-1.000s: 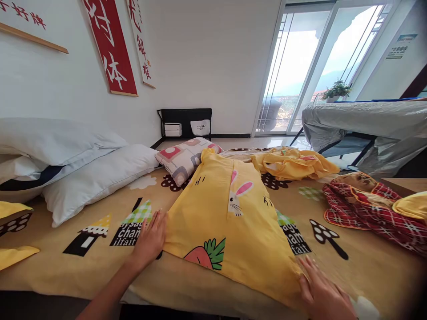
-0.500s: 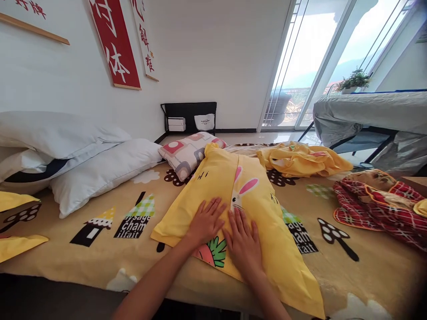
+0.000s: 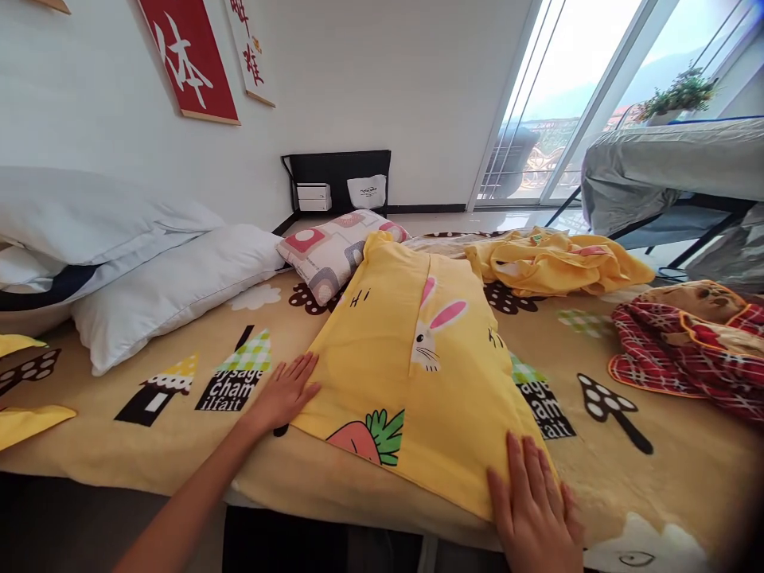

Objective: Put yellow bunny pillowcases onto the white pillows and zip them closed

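Observation:
A yellow pillow (image 3: 411,374) printed with a white rabbit and a carrot lies flat on the patterned bed sheet (image 3: 179,446). My left hand (image 3: 286,394) rests flat and open at the pillow's near-left corner, fingers spread. Flat and open too, my right hand (image 3: 534,505) presses the pillow's near-right corner by the bed's front edge. Neither hand holds anything.
Two white pillows (image 3: 155,278) lie at the left. A grey and pink patterned pillow (image 3: 334,255) sits behind the yellow one. A crumpled yellow cloth (image 3: 555,267) and a red plaid cloth (image 3: 692,350) lie at the right. A covered table (image 3: 668,171) stands by the glass doors.
Both hands slid apart from the middle of the yellow pillow out to its near corners, left hand leftward, right hand rightward and toward me.

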The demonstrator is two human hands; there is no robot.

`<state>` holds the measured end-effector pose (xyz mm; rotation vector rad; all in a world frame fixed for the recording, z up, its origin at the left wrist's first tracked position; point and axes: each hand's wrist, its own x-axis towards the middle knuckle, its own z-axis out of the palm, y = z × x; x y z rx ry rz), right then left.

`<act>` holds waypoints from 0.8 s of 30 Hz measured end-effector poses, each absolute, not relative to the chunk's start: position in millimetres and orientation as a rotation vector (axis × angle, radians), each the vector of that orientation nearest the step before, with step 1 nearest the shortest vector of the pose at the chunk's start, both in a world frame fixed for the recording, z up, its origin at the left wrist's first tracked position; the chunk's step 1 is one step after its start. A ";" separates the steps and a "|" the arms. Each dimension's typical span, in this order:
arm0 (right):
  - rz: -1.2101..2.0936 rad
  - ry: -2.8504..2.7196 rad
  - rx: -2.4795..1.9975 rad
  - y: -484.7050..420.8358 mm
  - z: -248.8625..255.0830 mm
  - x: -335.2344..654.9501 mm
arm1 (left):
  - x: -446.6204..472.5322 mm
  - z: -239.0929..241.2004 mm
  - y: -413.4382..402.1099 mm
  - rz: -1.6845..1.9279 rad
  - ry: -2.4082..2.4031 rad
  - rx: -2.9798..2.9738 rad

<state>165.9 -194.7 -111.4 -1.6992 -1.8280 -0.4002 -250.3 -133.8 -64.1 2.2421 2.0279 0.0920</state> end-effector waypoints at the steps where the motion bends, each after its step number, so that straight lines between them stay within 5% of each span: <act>1: -0.408 -1.836 -1.690 -198.4 -114.9 172.2 | -253.1 -65.3 -135.4 0.093 2.037 2.246; 15: -0.484 -1.719 -1.401 -213.2 -96.3 164.8 | -275.3 -62.2 -163.1 0.146 2.159 2.116; 24: -0.450 -2.010 -1.101 -199.3 -104.4 134.8 | -268.7 -37.3 -153.3 0.848 1.894 1.656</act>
